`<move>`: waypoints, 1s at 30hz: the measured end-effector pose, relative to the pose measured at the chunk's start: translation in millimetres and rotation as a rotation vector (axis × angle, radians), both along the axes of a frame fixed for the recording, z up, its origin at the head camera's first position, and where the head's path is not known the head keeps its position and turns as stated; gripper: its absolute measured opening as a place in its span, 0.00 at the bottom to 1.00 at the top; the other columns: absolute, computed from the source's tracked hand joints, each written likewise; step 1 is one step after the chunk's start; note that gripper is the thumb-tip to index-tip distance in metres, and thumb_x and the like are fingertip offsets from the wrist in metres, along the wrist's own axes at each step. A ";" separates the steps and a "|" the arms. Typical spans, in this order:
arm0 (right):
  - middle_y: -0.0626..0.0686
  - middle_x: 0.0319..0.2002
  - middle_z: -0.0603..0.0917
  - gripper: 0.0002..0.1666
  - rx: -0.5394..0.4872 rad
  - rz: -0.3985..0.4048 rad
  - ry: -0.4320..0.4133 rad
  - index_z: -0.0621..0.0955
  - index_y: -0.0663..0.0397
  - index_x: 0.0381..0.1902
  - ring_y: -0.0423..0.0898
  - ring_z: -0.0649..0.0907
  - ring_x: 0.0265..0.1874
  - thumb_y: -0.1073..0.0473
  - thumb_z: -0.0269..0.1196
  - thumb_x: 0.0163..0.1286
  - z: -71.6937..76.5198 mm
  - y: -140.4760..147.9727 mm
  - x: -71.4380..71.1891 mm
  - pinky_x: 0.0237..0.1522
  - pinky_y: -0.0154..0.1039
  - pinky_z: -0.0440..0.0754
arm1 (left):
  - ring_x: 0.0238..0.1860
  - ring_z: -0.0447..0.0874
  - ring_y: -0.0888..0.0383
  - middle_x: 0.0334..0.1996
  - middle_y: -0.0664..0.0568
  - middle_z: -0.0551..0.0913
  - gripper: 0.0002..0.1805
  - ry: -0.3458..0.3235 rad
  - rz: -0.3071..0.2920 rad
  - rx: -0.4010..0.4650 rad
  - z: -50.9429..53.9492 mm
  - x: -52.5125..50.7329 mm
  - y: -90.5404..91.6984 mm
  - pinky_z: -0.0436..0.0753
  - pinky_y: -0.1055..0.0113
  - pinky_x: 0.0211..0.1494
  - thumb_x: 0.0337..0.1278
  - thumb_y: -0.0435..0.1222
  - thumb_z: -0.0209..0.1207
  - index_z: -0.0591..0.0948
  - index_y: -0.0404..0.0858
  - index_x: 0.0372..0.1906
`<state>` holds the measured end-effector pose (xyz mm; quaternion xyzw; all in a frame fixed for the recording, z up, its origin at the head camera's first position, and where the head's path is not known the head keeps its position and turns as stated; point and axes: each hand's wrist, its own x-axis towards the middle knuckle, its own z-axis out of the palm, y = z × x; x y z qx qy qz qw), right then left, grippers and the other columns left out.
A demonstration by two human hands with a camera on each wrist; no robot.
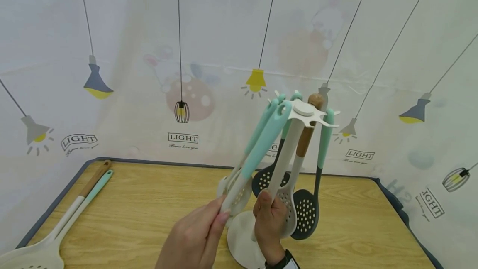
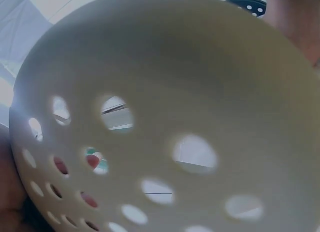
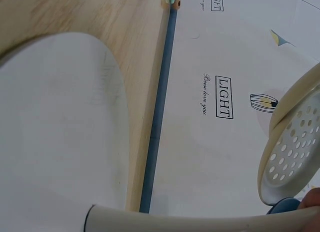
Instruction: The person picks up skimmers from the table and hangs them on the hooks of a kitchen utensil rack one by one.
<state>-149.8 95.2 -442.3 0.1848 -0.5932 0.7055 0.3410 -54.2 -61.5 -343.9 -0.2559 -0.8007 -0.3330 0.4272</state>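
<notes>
My left hand [image 1: 198, 231] pinches the pale shaft of a mint-handled skimmer [image 1: 266, 140]. The holed end of its handle is at the hook rack [image 1: 303, 109] atop a white utensil stand; whether it hangs on a hook I cannot tell. A cream perforated head [image 2: 150, 61] fills the left wrist view. My right hand [image 1: 269, 219] grips the stand's pole [image 1: 285, 159], which leans above its round base [image 1: 242, 235]. Around the pole hang a wooden-handled pale skimmer [image 1: 306, 140], a black skimmer [image 1: 306, 215], another black perforated utensil [image 1: 263, 179] and further mint-handled ones, partly hidden.
On the left of the wood-patterned table [image 1: 160, 194] lie a wooden-handled utensil [image 1: 95, 177] and a mint-handled one [image 1: 98, 186], side by side, with a cream perforated head [image 1: 33, 256] at the near end. A printed white curtain [image 1: 224, 32] rises behind the table.
</notes>
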 end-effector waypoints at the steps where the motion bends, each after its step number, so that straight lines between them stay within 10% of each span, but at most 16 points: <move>1: 0.57 0.10 0.58 0.33 0.000 -0.001 -0.001 0.62 0.64 0.14 0.44 0.59 0.05 0.54 0.52 0.81 0.1 0.0 0.1 0.05 0.35 0.55 | 0.28 0.76 0.69 0.31 0.56 0.86 0.19 -0.001 0.001 0.003 -0.4 -0.2 0.3 0.76 0.79 0.30 0.81 0.43 0.46 0.84 0.35 0.51; 30: 0.57 0.09 0.60 0.34 0.016 -0.018 -0.020 0.63 0.65 0.13 0.40 0.61 0.05 0.53 0.52 0.81 1.0 1.2 0.9 0.06 0.34 0.56 | 0.25 0.73 0.71 0.24 0.60 0.81 0.18 -0.010 -0.003 0.039 -9.2 -7.4 5.0 0.74 0.80 0.28 0.79 0.43 0.49 0.85 0.37 0.48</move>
